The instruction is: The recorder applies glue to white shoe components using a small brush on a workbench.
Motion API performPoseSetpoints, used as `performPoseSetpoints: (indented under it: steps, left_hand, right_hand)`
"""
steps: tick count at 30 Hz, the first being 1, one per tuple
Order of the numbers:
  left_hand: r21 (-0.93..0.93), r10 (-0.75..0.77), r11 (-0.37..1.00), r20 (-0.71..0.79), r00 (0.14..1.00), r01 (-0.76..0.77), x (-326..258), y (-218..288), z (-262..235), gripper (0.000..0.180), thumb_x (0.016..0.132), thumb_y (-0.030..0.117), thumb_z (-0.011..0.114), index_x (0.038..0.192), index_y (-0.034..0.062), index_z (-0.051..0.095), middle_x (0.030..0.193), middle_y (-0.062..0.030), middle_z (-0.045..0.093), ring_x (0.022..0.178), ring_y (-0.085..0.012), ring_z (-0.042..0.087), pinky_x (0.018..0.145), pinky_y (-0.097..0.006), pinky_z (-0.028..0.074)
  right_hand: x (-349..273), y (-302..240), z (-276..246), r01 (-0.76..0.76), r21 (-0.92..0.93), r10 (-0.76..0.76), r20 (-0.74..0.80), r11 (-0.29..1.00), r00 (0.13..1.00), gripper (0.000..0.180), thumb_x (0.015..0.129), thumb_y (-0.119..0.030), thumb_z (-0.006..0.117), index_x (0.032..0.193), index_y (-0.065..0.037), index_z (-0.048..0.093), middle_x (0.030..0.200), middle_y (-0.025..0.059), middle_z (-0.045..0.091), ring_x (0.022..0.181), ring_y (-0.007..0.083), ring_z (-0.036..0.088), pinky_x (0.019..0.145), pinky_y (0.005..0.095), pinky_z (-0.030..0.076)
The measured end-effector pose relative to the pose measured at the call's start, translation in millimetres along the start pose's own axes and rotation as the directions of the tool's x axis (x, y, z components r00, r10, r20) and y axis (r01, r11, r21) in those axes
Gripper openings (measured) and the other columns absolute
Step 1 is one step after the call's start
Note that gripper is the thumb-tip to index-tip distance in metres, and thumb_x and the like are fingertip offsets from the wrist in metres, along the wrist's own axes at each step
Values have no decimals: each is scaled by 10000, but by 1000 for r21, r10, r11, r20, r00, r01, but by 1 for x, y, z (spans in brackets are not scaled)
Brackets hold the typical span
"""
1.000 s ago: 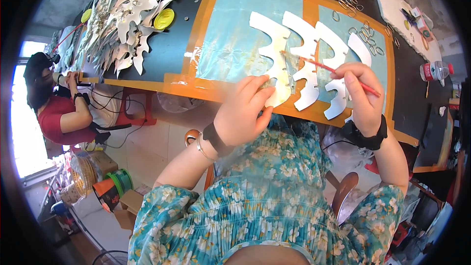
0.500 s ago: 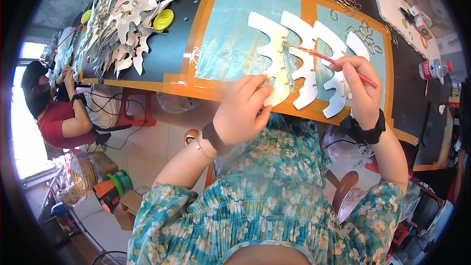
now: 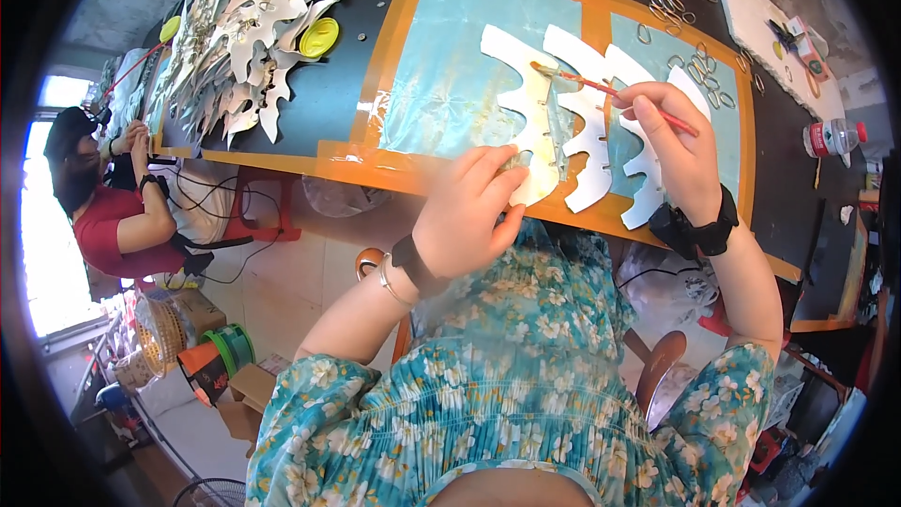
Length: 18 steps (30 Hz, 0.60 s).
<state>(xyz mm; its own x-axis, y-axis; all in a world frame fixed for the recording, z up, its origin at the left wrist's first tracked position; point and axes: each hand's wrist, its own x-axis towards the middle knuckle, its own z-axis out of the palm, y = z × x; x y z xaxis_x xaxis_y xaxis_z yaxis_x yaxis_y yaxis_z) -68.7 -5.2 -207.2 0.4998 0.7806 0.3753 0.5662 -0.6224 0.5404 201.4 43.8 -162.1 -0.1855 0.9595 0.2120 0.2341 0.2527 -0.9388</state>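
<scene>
My right hand (image 3: 674,136) pinches the red handle of a slim brush (image 3: 648,103). Its bristles touch the upper part of a white, scalloped cut-out piece (image 3: 532,99), which looks yellowish and wet toward its near end. At that near end my left hand (image 3: 474,207) rests its spread fingertips on the piece, its thumb by the lower edge. Beside it on the right lie a second white cut-out piece (image 3: 589,145) and several more, partly overlapping and partly behind my right hand. They all lie on a light blue sheet (image 3: 441,75) edged with orange tape.
A heap of pale jagged cut-outs (image 3: 239,56) lies on the left of the black table, by a yellow lid (image 3: 319,38). Metal rings (image 3: 704,70) are scattered at the far right, near a bottle (image 3: 833,138). Another person (image 3: 117,197) in red sits at the left.
The brush has moved up and left along the same piece, my right hand shifting with it. My left hand stays on the near end. The view has shifted slightly.
</scene>
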Motion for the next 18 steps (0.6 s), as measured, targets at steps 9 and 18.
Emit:
performPoseSetpoints:
  steps: [9,18]
  left_hand:
    - [-8,-4,1000,-8,1000,4,0,1,0,372,808,60,714,1167,7,632,1301,-198,583,1180,-395,557,1025,-458,456]
    - [-2,15,1000,-12,1000,-15,2,0,1,377,801,59,714,1164,3,630,1293,-199,584,1162,-395,565,1010,-457,464]
  right_hand:
    - [-29,-20,-15,-57,106,43,125,993,991,197,1031,-131,549,1046,25,668,1017,77,685,949,124,619,886,270,478]
    - [-16,-13,-7,-25,-58,30,95,998,995,184,1026,-138,552,1044,-2,674,1028,56,674,944,121,608,865,270,472]
